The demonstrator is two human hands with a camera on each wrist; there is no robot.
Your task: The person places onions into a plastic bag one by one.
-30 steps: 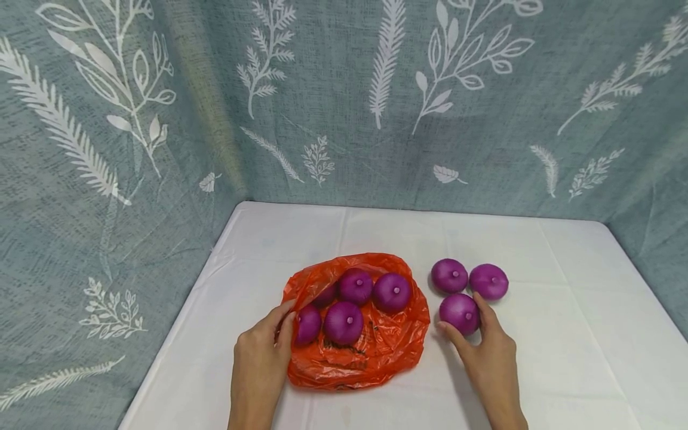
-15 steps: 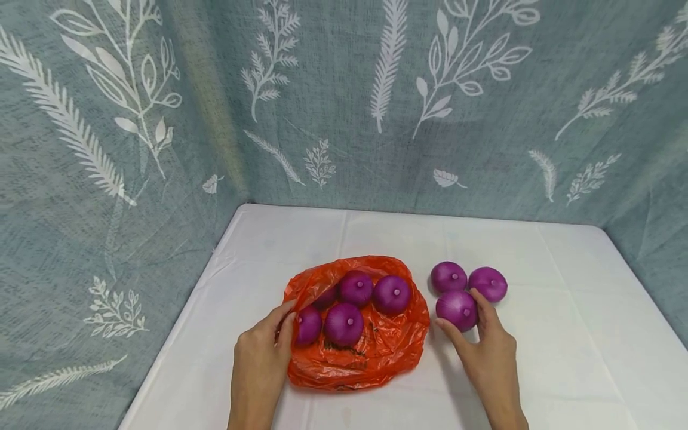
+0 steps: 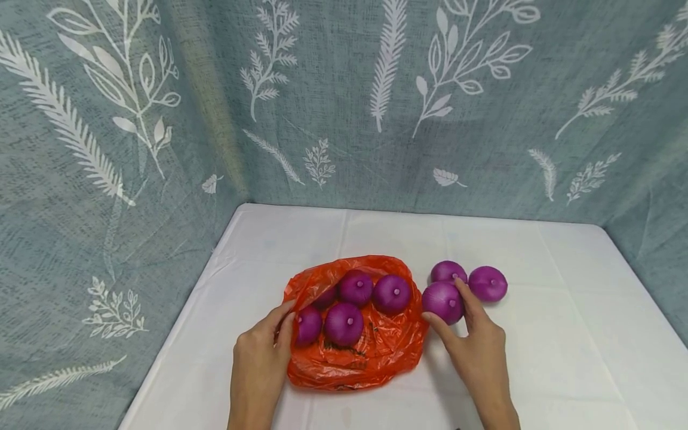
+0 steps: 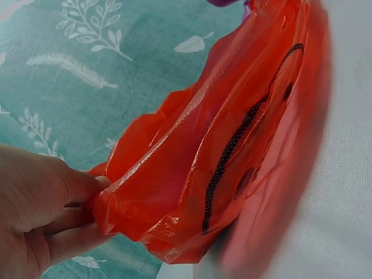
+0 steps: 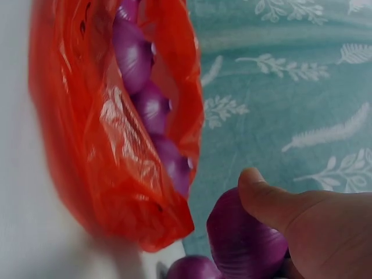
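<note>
Fingers (image 3: pixel 466 294) and thumb of the right hand (image 3: pixel 475 349) curl around a purple onion (image 3: pixel 442 301) just beside the orange bag (image 3: pixel 376 346) on the white table (image 3: pixel 564 334); the left hand (image 3: pixel 260 358) pinches the bag's rim. Four onions (image 3: pixel 391 292) lie inside, two others (image 3: pixel 488 283) behind the held one.

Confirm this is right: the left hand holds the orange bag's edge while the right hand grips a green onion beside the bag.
Wrong on colour only: the onion in the right hand is purple, as the head view shows. The left hand does hold the orange bag at its edge.
</note>
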